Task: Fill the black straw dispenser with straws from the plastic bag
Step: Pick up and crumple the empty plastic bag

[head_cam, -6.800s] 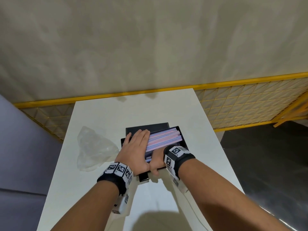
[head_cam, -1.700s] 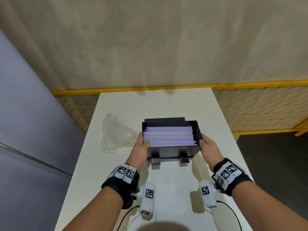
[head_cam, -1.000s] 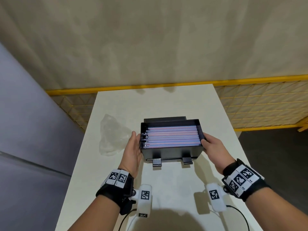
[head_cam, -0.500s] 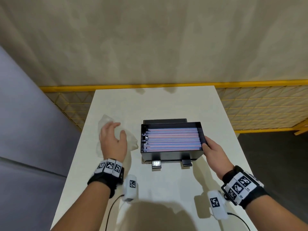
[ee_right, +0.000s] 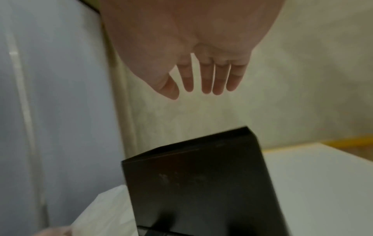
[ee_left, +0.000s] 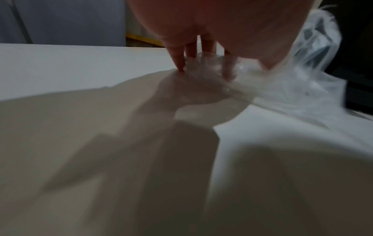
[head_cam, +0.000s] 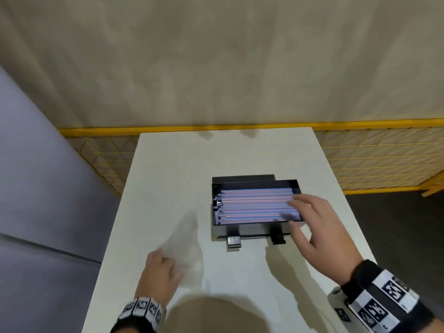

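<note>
Since half a second ago: left hand (head_cam: 159, 272) is dragging the plastic bag (head_cam: 185, 239) back from the far-left spot beside the dispenser toward the near edge of the worktop (head_cam: 173, 164). The right hand (head_cam: 312, 227) is lifting off the dispenser's right wall and is now hovering over its right end.

Left hand: fingers are curling around the bag and bunching it. In the left wrist view the fingertips (ee_left: 179, 65) are pressing into crumpled clear film (ee_left: 282, 89) against the white surface. Heavy motion blur, so I cannot tell the exact grip. The bag is lying stretched out to the left of the dispenser, trailing from the hand toward it.

Right hand: wide, fingers straight and slightly spread, holding nothing. The right wrist view is showing the palm and fingers (ee_right: 207, 79) hanging in the air above the dispenser's black side wall (ee_right: 201, 183). In the head view the fingertips are overlapping the right ends of the straws; I cannot tell whether they are touching.

The black dispenser (head_cam: 249, 230) is sitting upright on the worktop, centre-right, lid open behind it, two feet pointing toward the person. Straws (head_cam: 252, 207), pink and bluish, are lying flat in a stack running left to right, filling the tray close to its rim.

Yellow mesh fence (head_cam: 384, 159) behind the worktop, grey panel (head_cam: 48, 188) on the left.
</note>
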A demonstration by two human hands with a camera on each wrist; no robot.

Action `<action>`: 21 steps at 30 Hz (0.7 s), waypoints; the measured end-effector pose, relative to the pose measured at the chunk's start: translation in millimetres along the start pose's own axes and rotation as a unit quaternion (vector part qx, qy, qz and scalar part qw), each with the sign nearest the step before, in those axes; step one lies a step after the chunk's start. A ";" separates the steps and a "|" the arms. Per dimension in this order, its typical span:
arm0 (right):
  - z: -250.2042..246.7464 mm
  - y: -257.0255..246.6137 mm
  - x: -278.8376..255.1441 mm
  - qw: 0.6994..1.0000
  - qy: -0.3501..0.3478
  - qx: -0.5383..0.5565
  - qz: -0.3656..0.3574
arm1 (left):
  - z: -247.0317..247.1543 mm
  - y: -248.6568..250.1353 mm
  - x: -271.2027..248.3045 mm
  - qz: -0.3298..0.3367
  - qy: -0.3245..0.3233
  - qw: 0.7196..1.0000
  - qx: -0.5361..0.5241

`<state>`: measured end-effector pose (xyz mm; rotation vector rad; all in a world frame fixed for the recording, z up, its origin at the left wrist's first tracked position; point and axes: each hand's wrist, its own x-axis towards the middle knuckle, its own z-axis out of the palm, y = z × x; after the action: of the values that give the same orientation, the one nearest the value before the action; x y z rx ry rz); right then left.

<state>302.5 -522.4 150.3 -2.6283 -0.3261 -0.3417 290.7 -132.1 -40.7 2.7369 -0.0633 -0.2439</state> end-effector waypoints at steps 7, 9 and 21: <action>19.4 -102.0 7.2 0.955 -0.211 -0.019 -0.207 | -32.0 13.9 -40.1 0.067 0.053 0.987 -0.134; 39.0 -122.3 6.3 0.943 -0.293 0.011 -0.159 | -64.2 40.7 -49.1 0.148 0.109 0.967 -0.175; 34.0 -224.9 29.1 0.807 -0.306 0.503 0.056 | -182.3 127.7 -84.5 0.452 0.347 0.819 -0.064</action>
<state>271.9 -307.2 223.4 -1.5952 -0.4017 0.6052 238.9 -174.5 187.8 2.1765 -1.0426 0.9540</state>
